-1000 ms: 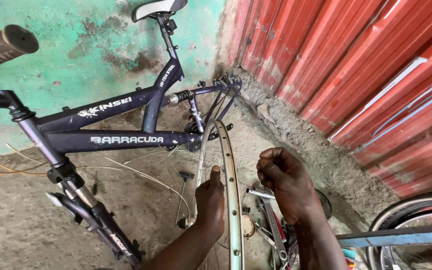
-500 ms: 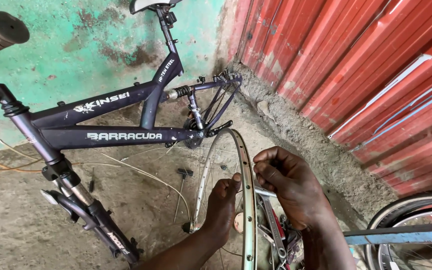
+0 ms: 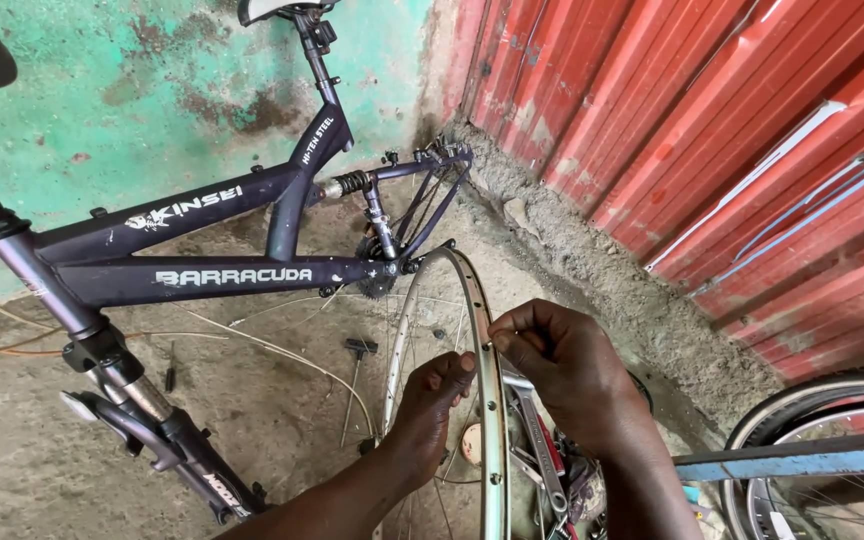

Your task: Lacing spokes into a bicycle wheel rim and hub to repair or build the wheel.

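Near the middle of the floor, a bare wheel rim point(image 3: 487, 400) stands upright. His left hand point(image 3: 432, 405) closes its grip on the rim from the left; the right hand point(image 3: 567, 375) pinches it from the right. Behind stands a dark bicycle frame point(image 3: 212, 265), with a red corrugated wall point(image 3: 732, 130) at far right.

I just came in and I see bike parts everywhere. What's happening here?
A person holds a bare metal bicycle rim upright with both hands. The left hand reaches among the spokes while the right hand pinches something at the rim's edge. Behind it, a dark bicycle frame without wheels rests on the concrete floor, with small tools nearby.
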